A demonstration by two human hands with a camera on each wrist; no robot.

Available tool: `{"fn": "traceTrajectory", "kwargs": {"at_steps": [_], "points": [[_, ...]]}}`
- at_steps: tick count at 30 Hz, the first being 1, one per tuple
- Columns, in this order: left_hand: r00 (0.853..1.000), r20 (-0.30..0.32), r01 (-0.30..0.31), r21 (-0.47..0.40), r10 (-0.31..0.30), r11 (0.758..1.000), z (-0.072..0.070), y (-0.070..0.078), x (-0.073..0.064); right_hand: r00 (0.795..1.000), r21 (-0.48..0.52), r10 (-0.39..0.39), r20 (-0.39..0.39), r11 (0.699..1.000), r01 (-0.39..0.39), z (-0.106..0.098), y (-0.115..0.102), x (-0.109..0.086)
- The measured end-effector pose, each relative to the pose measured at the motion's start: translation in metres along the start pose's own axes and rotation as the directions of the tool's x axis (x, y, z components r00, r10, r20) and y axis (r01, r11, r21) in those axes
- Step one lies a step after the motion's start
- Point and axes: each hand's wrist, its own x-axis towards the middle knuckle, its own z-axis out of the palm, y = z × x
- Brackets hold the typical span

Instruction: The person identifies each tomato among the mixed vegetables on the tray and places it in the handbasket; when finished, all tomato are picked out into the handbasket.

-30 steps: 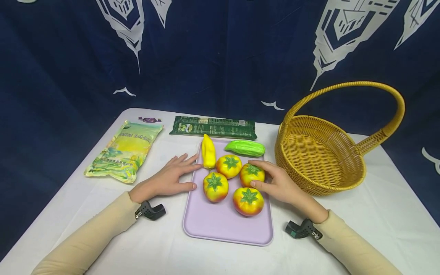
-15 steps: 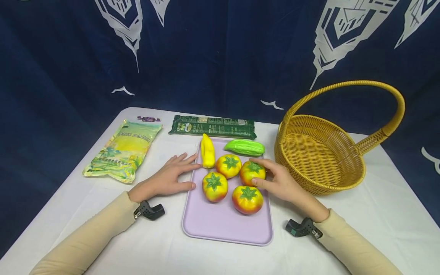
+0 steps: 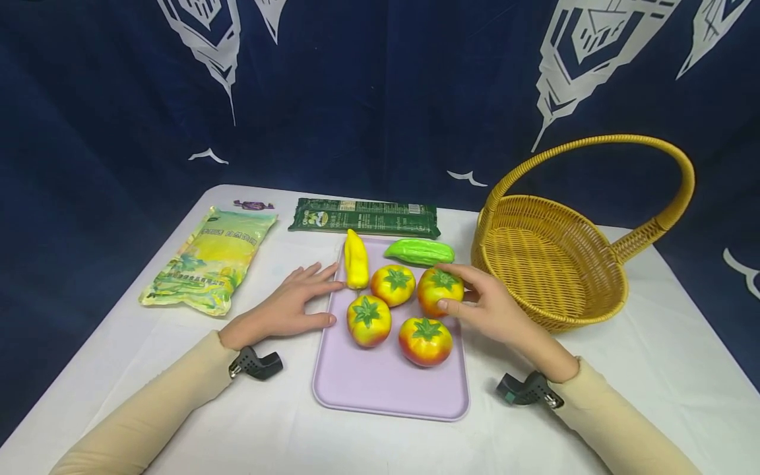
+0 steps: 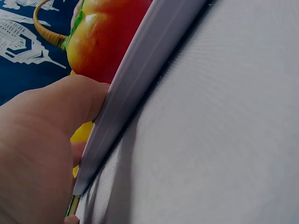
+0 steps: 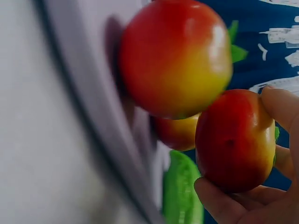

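Observation:
My right hand [image 3: 495,309] pinches a red-and-yellow toy tomato [image 3: 437,295] with a green star-shaped top between thumb and fingers. In the right wrist view the dark red underside of this tomato shows, raised off the tray. Three similar tomatoes stay on the lilac tray [image 3: 386,392]: a near one [image 3: 425,348], a left one [image 3: 368,324] and a back one [image 3: 392,290]. My left hand [image 3: 285,305] rests at the tray's left edge, fingers spread, the thumb against the rim in the left wrist view. It holds nothing.
A yellow pepper [image 3: 356,262] and a green cucumber-like vegetable [image 3: 419,252] lie at the tray's back. Behind is a dark green packet [image 3: 365,218]. Right stands a handled wicker basket [image 3: 549,313]; left lie a yellow-green bag [image 3: 214,260] and a purple wrapped candy [image 3: 253,205].
The right hand has closed round the right-hand tomato and raised it slightly, a little up and right. The left hand stays at the tray's edge. The head view has shifted slightly.

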Motion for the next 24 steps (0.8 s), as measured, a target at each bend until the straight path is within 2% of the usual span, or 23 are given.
{"fn": "traceTrajectory", "kwargs": {"at_steps": [8,16,24], "points": [[1.000,0.000,-0.008,0.002,0.008,1.000,0.000,0.000,0.000,0.995,0.041,-0.029,-0.090,0.999,0.033,-0.025,-0.012,-0.003],[1.000,0.005,-0.006,0.000,0.006,1.000,0.000,-0.001,0.000,0.982,0.017,0.003,-0.188,1.000,0.000,-0.054,-0.011,-0.005],[1.000,0.003,-0.012,-0.006,0.012,1.000,0.000,-0.001,0.001,0.967,-0.013,0.046,-0.249,0.999,-0.051,-0.079,-0.003,-0.007]]}}
